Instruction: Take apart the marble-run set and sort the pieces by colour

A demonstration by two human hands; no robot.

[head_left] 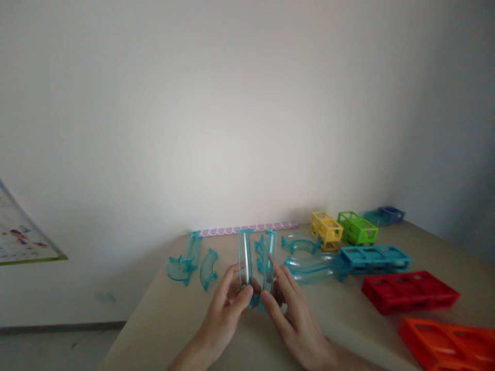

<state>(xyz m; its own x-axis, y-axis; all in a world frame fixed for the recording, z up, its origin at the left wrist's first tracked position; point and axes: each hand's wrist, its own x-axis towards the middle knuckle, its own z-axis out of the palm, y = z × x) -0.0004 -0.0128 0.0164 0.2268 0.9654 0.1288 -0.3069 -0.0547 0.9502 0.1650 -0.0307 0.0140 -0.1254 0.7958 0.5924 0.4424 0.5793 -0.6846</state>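
Observation:
My left hand is closed around the lower part of a clear teal plastic track piece, held upright with its connector end at the top. A second straight clear track piece stands in my right hand, pinched between thumb and fingers. The two pieces are side by side with a narrow gap at the top; whether they touch at the bottom I cannot tell. Beyond the hands, a small teal connector piece is partly hidden by the right piece.
On the table lie curved teal tracks at left and wavy clear tracks at right. Farther right are yellow, green, blue, red and orange frame blocks. A purple patterned strip runs along the wall.

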